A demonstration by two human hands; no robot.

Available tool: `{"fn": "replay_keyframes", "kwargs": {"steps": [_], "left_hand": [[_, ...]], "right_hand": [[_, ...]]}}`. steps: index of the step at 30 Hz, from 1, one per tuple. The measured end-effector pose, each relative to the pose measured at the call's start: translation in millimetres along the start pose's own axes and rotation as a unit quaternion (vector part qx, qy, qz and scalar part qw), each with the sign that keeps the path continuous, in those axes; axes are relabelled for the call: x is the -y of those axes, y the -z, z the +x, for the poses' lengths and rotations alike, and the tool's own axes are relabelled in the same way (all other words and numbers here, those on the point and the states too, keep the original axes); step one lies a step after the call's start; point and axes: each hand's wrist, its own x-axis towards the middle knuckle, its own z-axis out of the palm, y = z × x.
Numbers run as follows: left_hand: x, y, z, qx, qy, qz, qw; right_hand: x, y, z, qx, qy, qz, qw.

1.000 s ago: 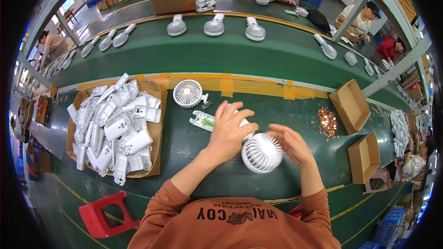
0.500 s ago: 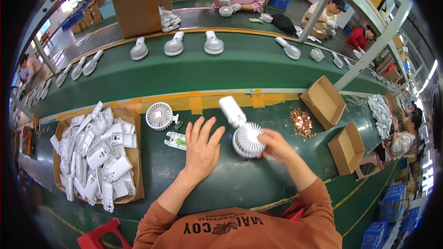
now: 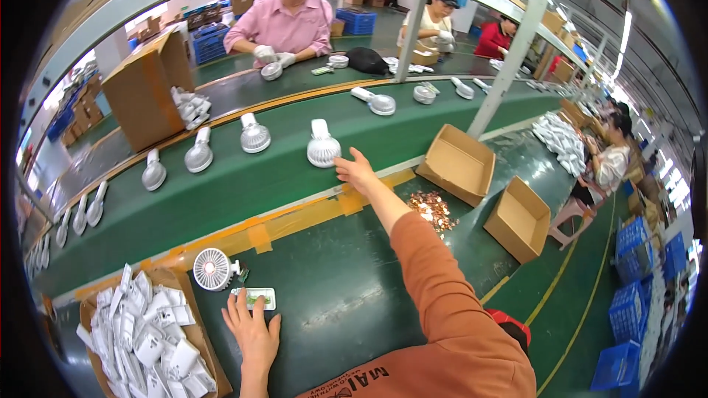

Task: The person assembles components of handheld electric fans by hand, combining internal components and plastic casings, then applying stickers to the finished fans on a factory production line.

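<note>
Head view: green belt along the desk's far edge. Carton of white shells at desk's left end. Left hand: fingers splayed; can't tell if they grip. Right hand: fingers loose, just beside the fan; contact unclear. That fan lies on the belt, handle to its far edge, head to near edge. I'd lift fingers straight off, no drag. Lit head: desk's left part, toward far edge. Open shell under left fingertips, just nearside; I'd steady it by the rim, off the green board.
</note>
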Motion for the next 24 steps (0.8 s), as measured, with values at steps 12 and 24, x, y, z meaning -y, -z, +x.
{"fn": "replay_keyframes", "kwargs": {"steps": [12, 24], "left_hand": [[28.6, -8.8, 18.6, -0.019, -0.007, -0.042, 0.999], [-60.5, -40.2, 67.5, 0.010, -0.156, -0.150, 0.976]], "right_hand": [[14.6, 100.5, -131.2, -0.082, 0.324, -0.446, 0.830], [2.9, 237.3, -140.0, -0.103, 0.291, -0.569, 0.763]]}}
